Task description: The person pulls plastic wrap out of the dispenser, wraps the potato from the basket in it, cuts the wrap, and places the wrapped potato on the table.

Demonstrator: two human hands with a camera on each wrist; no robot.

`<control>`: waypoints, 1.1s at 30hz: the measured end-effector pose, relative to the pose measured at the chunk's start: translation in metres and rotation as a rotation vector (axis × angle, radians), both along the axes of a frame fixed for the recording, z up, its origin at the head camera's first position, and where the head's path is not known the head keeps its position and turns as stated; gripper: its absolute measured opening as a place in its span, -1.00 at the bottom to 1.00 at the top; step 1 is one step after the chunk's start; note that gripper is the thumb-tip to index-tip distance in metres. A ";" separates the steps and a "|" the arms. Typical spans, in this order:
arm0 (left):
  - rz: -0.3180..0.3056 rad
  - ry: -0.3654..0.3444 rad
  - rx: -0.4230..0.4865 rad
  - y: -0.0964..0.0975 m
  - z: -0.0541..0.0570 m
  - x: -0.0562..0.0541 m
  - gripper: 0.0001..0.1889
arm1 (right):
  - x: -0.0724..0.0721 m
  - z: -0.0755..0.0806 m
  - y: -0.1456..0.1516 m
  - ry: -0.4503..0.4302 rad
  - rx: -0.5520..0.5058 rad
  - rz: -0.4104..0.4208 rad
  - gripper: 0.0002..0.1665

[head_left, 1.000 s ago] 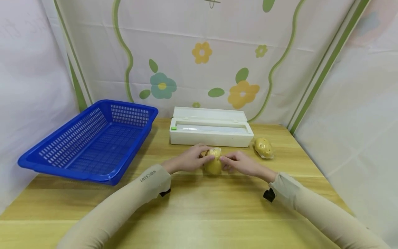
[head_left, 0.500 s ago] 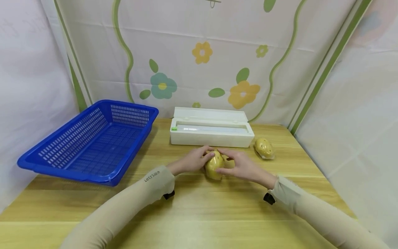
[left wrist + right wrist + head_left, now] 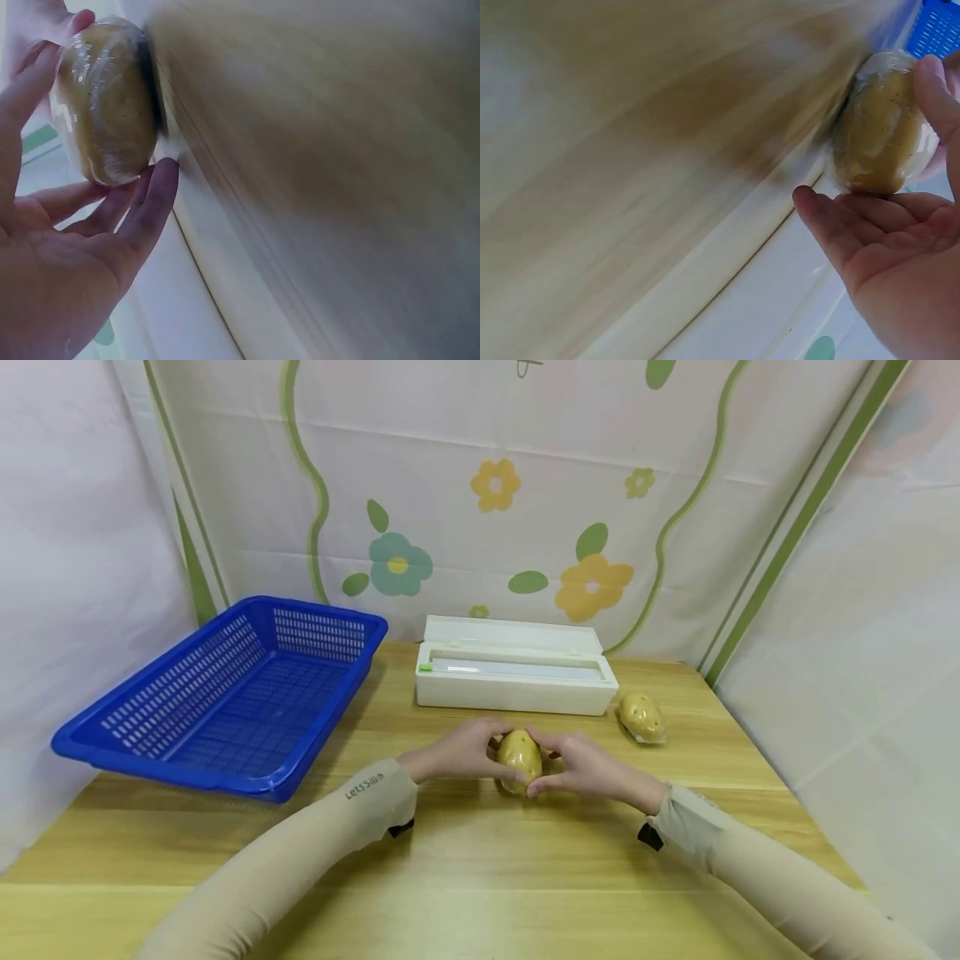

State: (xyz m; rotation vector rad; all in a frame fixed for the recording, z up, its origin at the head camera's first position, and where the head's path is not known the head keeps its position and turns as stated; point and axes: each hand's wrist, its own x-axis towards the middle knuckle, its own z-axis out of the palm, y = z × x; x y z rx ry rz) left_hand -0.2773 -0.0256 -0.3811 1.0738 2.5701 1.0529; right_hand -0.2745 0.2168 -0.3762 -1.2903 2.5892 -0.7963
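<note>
A yellow potato [image 3: 520,755] in clear plastic wrap is between both hands, close over the table in front of the white box. My left hand [image 3: 471,750] grips its left side, thumb toward me and fingers at the far end. From the other side my right hand [image 3: 587,766] holds it the same way, thumb near the front and fingers at the back. Shiny, wrinkled film shows on the wrapped potato [image 3: 109,105] in the left wrist view. The right wrist view has the potato [image 3: 881,127] between thumb and fingers, film bunched at its upper end.
A white cling film box [image 3: 517,695] with its lid raised and a green slider stands behind the hands. Another wrapped potato [image 3: 641,717] lies right of it. At the left is a blue plastic basket [image 3: 300,752]. A flowered cloth [image 3: 465,543] hangs behind the wooden table [image 3: 480,877].
The right hand has gone from pinching film at the potato's side to holding the potato between thumb and fingers. The left thumb has slid toward the near end. The view shifted slightly.
</note>
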 end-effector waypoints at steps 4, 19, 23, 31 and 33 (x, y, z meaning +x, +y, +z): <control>-0.002 -0.001 -0.027 0.000 -0.001 0.000 -0.09 | 0.000 -0.002 0.002 -0.032 0.001 0.031 0.11; 0.048 -0.016 0.018 -0.001 0.000 -0.001 -0.20 | -0.004 -0.005 0.000 0.141 0.016 -0.021 0.14; 0.054 -0.017 0.006 -0.001 0.002 -0.001 -0.22 | -0.005 -0.004 -0.002 0.189 0.024 -0.008 0.14; 0.066 -0.021 -0.002 -0.002 0.001 -0.002 -0.19 | -0.005 -0.004 -0.004 0.169 0.007 -0.029 0.17; 0.066 -0.024 0.000 -0.002 0.001 -0.001 -0.19 | -0.004 -0.004 -0.004 0.130 0.001 -0.045 0.15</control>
